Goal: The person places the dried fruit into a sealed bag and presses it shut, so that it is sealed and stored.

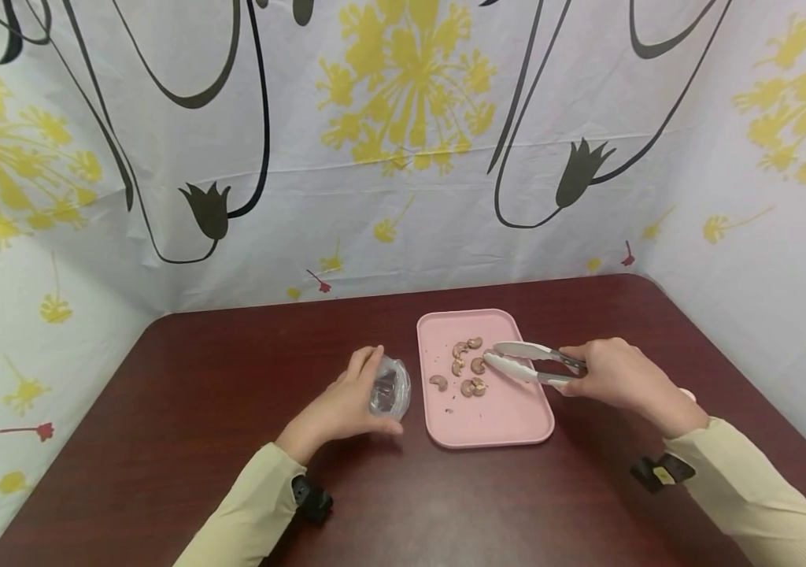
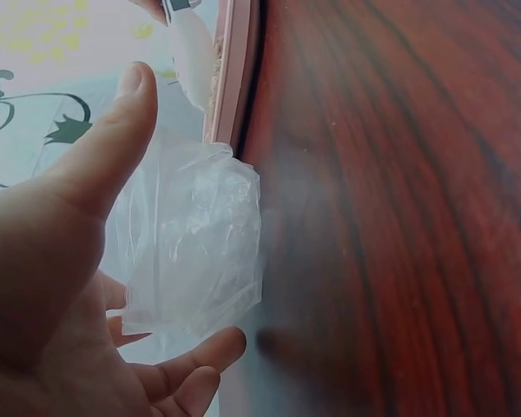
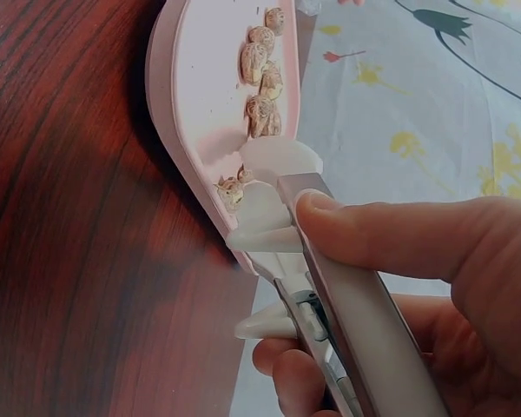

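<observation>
We hold our left hand (image 1: 346, 399), fingers loosely spread, at the clear plastic bag (image 1: 392, 391) beside the pink tray (image 1: 498, 423), perhaps to steady it, while our right hand (image 1: 615, 374) grips white-tipped tongs (image 1: 525, 372), arms parted, likely sparing fingers from touching the tray's cashews (image 1: 477, 365).

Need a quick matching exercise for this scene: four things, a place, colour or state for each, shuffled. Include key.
1. Tray
2. Tongs
3. Clear plastic bag
4. Nuts

A. Gripped by the right hand
B. Lying scattered in the tray
C. Pink
D. Beside the left hand, left of the tray in the head view

Pairs: 1-C, 2-A, 3-D, 4-B
</observation>
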`<state>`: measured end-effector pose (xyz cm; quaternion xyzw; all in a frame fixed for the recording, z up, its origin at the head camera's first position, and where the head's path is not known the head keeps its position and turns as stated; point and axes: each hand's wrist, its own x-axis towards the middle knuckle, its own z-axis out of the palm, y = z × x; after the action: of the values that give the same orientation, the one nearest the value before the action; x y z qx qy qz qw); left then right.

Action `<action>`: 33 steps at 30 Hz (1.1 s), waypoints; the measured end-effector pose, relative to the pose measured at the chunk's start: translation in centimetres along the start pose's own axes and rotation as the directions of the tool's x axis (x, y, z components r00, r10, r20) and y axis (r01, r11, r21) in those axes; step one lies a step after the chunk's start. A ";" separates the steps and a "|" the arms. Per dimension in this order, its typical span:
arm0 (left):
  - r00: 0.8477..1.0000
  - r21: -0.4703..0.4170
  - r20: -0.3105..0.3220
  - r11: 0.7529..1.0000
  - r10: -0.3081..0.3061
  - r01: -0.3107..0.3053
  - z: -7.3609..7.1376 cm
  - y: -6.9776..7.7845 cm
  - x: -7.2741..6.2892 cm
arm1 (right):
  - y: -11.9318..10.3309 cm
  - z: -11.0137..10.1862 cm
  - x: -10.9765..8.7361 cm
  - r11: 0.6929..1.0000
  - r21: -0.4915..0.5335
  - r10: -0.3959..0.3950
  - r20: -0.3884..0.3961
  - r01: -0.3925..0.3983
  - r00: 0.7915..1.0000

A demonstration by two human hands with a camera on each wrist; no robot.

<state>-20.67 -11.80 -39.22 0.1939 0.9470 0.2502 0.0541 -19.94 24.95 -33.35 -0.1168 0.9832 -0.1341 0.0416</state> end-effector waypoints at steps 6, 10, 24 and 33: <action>1.000 -0.004 0.005 1.000 -0.002 0.002 -0.1 -0.1 -0.1 | 0.0 0.0 0.0 1.000 0.014 0.012 0.004 -0.013 1.000; 1.000 -0.011 0.013 1.000 -0.002 0.002 -0.1 -0.1 -0.2 | 0.0 0.0 0.0 1.000 0.010 0.010 -0.001 -0.010 1.000; 1.000 -0.013 0.007 1.000 -0.003 0.003 -0.2 0.1 -0.3 | -0.1 0.1 -0.1 1.000 -0.001 0.007 -0.026 -0.007 1.000; 1.000 -0.005 -0.022 1.000 0.012 -0.012 -0.1 0.1 -0.1 | 0.0 0.1 -0.2 1.000 0.000 0.007 -0.047 -0.007 0.999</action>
<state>-20.54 -11.77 -39.12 0.1968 0.9457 0.2550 0.0428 -19.71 25.00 -33.40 -0.1103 0.9843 -0.1365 0.0190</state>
